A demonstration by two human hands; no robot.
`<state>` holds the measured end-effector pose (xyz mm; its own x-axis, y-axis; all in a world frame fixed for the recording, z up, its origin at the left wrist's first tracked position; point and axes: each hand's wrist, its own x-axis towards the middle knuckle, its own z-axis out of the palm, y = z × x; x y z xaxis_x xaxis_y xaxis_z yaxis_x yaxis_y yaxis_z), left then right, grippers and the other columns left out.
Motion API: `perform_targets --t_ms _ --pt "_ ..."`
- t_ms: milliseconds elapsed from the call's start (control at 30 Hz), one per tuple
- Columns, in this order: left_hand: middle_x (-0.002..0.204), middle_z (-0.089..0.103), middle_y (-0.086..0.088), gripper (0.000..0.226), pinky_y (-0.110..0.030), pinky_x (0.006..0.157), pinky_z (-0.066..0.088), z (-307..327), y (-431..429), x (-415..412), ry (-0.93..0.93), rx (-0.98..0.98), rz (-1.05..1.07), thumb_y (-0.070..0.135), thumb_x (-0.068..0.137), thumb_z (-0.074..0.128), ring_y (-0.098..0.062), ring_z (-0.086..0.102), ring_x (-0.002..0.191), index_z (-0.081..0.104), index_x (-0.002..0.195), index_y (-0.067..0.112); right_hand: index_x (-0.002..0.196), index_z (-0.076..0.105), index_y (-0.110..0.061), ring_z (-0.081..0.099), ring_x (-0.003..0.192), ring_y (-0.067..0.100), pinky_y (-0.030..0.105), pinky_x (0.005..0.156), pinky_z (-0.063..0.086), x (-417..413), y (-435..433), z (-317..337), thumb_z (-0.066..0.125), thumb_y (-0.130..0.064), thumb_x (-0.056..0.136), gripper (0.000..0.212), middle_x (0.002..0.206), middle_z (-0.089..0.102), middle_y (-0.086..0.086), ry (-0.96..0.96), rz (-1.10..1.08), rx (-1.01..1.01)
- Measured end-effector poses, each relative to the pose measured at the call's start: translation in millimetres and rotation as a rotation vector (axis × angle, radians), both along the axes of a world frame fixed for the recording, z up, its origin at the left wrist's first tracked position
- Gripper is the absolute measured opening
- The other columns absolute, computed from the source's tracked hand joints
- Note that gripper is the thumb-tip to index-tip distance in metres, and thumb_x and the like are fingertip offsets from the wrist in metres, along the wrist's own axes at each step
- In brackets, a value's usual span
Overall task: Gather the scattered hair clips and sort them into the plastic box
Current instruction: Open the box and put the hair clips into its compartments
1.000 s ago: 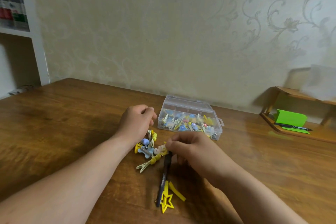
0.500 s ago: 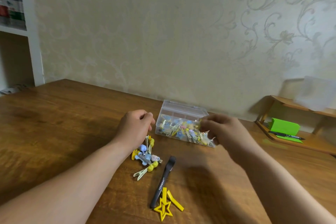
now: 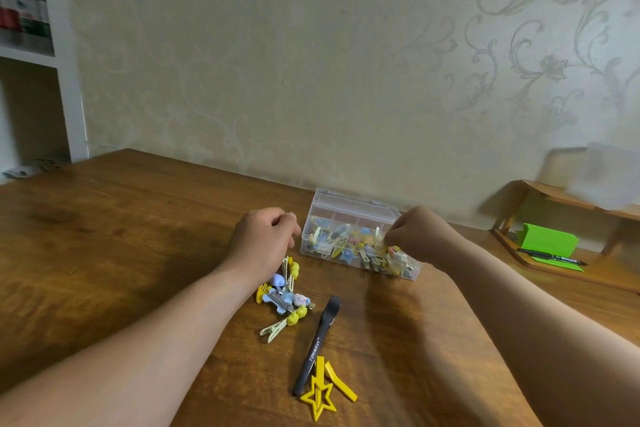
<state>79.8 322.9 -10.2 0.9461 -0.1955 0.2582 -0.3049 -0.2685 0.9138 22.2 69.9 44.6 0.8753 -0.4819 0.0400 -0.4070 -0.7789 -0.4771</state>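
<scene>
L grip [image 3: 266, 239], R grip [image 3: 420, 236], forearms [image 3: 156, 333] bare.

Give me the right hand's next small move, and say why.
Probably loosen the right hand's grip and drop whatever it carries into the plastic box. Its curled fingers hang over the right end of the open box, though what they pinch is too small to tell. More hair clips wait in a pile on the table.

Wood rack [image 3: 554, 194] w/ green pad [image 3: 547, 240] & pen [image 3: 550, 257] far rt; white bookshelf [image 3: 65, 80] far lt
</scene>
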Motion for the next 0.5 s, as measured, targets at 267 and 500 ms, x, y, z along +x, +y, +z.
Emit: perform_targets --t_ms 267,500 --pt "0.080 0.071 -0.004 0.036 -0.033 0.069 0.049 0.9 -0.1 -0.3 -0.003 0.012 0.008 0.028 0.109 0.051 -0.022 0.065 0.079 0.076 0.086 0.017 0.105 0.079 0.002 0.050 0.053 0.024 0.027 0.054 0.042 3.5 -4.3 -2.6 0.074 -0.015 0.084 0.028 0.063 0.057 0.006 0.065 -0.048 -0.097" --pt "0.081 0.071 -0.004 0.035 -0.032 0.068 0.048 -0.5 -0.6 0.4 -0.013 0.018 0.009 0.029 0.110 0.051 -0.018 0.063 0.076 0.076 0.088 0.017 0.103 0.081 0.001 0.052 0.059 0.020 0.028 0.056 0.044 -5.4 2.3 -4.9 0.070 -0.017 0.092 0.024 0.083 0.078 0.017 -0.032 -0.029 -0.090"
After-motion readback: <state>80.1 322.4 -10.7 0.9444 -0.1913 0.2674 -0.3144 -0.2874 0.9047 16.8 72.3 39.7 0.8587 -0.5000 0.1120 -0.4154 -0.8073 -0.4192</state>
